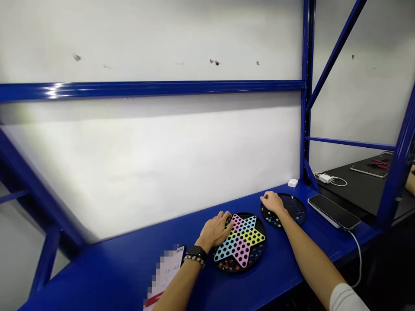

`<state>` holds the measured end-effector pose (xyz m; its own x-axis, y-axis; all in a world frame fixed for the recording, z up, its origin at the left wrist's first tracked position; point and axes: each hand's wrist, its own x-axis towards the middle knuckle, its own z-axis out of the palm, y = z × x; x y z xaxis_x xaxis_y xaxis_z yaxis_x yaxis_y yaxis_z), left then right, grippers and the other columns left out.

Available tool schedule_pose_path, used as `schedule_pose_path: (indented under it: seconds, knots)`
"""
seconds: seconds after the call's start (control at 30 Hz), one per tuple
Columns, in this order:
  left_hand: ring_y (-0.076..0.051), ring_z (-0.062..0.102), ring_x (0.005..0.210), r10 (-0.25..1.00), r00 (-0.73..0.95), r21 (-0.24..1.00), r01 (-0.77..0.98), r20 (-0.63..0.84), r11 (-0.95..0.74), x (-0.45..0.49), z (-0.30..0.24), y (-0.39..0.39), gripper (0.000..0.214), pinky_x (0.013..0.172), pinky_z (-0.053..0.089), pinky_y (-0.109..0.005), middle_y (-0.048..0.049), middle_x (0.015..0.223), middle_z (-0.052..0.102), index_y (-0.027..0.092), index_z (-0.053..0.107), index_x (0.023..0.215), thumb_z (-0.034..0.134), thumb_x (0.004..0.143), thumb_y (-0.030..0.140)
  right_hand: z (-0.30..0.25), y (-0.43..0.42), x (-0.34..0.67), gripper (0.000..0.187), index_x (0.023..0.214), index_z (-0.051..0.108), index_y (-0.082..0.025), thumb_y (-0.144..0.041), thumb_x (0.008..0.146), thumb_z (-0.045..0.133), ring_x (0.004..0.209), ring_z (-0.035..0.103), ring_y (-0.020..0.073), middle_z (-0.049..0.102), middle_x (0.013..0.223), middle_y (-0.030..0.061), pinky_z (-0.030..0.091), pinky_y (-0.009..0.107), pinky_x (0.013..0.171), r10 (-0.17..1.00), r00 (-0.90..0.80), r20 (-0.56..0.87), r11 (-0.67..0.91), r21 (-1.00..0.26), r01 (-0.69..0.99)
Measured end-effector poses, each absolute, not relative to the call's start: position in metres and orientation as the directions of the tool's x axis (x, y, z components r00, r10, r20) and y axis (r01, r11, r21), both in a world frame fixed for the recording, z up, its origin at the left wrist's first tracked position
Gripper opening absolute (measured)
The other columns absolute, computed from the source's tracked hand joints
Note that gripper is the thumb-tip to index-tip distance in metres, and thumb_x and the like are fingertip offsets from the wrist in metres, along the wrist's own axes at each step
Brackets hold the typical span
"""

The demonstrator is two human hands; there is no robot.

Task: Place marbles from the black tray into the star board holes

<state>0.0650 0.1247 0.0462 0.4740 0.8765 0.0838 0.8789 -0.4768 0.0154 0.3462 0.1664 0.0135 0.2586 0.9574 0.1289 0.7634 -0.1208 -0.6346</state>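
Looking down at a glossy blue steel bench (pixel 97 276) here, and honestly the marbles (pixel 228 264) are what worry me. They look like small, shiny glass balls sitting in the near rim of a round black board, so one bump could send them rolling, and that slick paint wouldn't do much to stop them. The star board (pixel 256 255) sits mid-bench, with a plastic-looking star in pink, yellow and pale blue, each arm punched with dark holes. My guess is a knock from the left hand (pixel 214 231) would do it: that hand lies palm-down on the star's left side, fingers loosely curled, and I can't tell if they're pinching anything. The right hand (pixel 272 203) is curved over the edge of a smaller round tray (pixel 296 207) to the right, holding bluish marbles, and again any pinch is hidden. A careless slide right could hit the phone (pixel 333 211), which is lying just beyond that tray, or snag its white cable (pixel 359 259). Another phone (pixel 168 268) lies near the left wrist, by a black watch (pixel 195 252) and a bead bracelet (pixel 194 260).
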Motion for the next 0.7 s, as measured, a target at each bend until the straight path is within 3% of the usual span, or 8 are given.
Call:
schedule_pose_path:
  seconds: [0.23, 0.7]
  knots:
    - [-0.025, 0.070, 0.086, 0.879, 0.477, -0.051, 0.878, -0.001, -0.476, 0.0636, 0.0453, 0.1271, 0.046, 0.078, 0.052, -0.038, -0.0090, 0.114, 0.061, 0.024, 0.054, 0.126, 0.022, 0.103, 0.049, 0.0126, 0.1670, 0.3466, 0.023, 0.076, 0.065, -0.022, -0.038, 0.091, 0.057, 0.085, 0.066, 0.0200, 0.073, 0.087, 0.0048, 0.037, 0.027, 0.065, 0.964, 0.247, 0.101, -0.127, -0.641, 0.757]
    - [-0.021, 0.068, 0.079, 0.863, 0.501, -0.125, 0.854, -0.064, -0.505, 0.0629, 0.0435, 0.1346, 0.041, 0.079, 0.054, -0.037, -0.0110, 0.114, 0.063, 0.022, 0.053, 0.128, 0.021, 0.105, 0.036, 0.0101, 0.1680, 0.3459, 0.021, 0.079, 0.069, -0.023, -0.038, 0.090, 0.060, 0.083, 0.067, 0.0205, 0.073, 0.084, 0.0046, 0.041, 0.027, 0.070, 0.978, 0.194, 0.076, -0.103, -0.631, 0.769]
